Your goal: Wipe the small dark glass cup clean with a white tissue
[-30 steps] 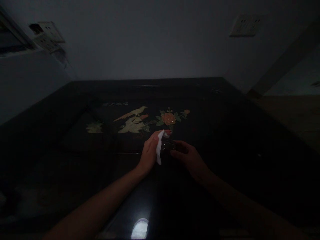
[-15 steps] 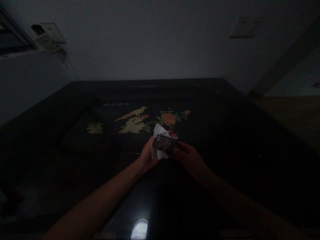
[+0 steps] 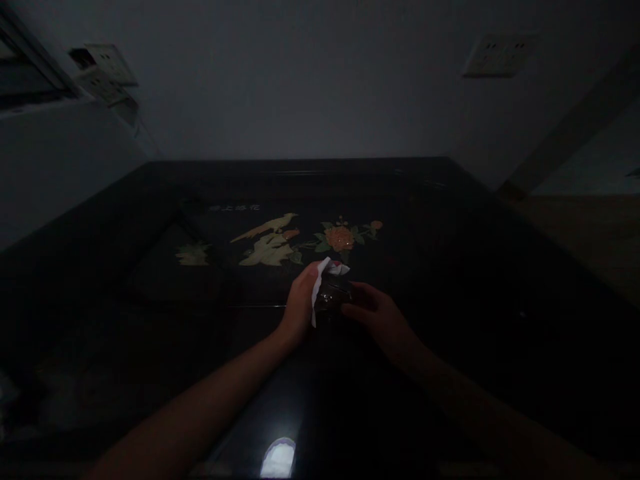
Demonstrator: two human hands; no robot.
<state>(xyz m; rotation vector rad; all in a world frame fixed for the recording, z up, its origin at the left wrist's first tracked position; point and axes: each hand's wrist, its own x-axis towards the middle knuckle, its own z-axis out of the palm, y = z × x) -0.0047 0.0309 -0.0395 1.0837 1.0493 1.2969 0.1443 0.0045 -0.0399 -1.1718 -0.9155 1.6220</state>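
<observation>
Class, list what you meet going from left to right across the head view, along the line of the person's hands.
Left hand → white tissue → small dark object → right hand, all above the black painted table.

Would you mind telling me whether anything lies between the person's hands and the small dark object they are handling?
Only the white tissue: it lies between the left hand and the small dark object. The right hand meets the object directly at its fingers. Nothing else visible on the black table intervenes.
</observation>
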